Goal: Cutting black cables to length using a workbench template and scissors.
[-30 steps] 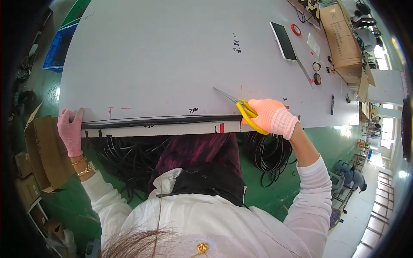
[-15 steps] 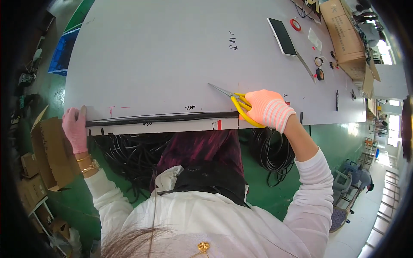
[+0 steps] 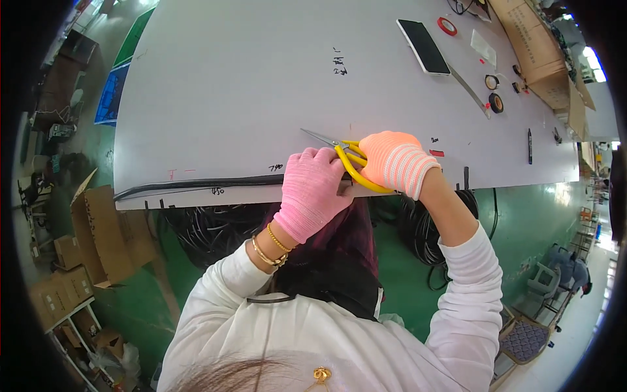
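Observation:
My left hand [image 3: 313, 194], in a pink glove, is closed over the right part of a length of black cable or tubing [image 3: 215, 183]. Its free end lies along the table's near edge, stretching to the left corner. Just right of it, my right hand [image 3: 395, 163] in an orange striped glove grips scissors with yellow handles [image 3: 346, 160]. Their blades point up and left above the tabletop, and look closed. The two hands almost touch. Whether the right fingers also pinch the black length is hidden.
The light grey table [image 3: 241, 91] bears pen marks. At its far right are a phone [image 3: 424, 47], a steel ruler [image 3: 469, 89], tape rolls [image 3: 496, 103], a black marker [image 3: 530, 146] and a cardboard box [image 3: 532, 42]. Coiled black lengths [image 3: 428, 225] hang below the near edge.
My left hand has left the far left end and come right, closing on the black length beside the scissors. My right hand still holds the scissors in nearly the same place.

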Tool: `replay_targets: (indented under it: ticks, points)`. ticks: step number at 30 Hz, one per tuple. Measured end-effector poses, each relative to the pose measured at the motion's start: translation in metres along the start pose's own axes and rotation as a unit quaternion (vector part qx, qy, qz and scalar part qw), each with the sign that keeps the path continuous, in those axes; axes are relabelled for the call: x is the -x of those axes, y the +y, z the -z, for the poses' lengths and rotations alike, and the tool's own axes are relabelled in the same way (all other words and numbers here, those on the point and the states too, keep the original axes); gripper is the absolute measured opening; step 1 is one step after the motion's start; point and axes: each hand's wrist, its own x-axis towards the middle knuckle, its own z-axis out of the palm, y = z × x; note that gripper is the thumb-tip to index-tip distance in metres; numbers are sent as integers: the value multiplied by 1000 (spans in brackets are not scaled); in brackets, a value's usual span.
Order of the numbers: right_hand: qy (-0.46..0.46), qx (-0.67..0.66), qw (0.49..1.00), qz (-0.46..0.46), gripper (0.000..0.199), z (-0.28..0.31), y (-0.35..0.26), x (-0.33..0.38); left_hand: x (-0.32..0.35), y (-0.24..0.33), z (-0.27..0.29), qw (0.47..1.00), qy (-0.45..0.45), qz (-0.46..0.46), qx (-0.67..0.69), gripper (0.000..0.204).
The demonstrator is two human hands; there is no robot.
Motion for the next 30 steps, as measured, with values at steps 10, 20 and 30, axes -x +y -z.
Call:
replay_targets:
  ticks: [10, 20, 30]
  points:
    - [30, -22, 999, 26, 45, -6, 10, -3, -9, -1, -7, 998, -25, 3, -57, 30]
    - [295, -276, 911, 85, 36, -59, 45, 38, -22, -3, 1, 996, -52, -48, -52, 20]
    - [49, -748, 655, 97, 22, -227, -6, 123, -26, 7, 50, 930, -288, 81, 214, 17]
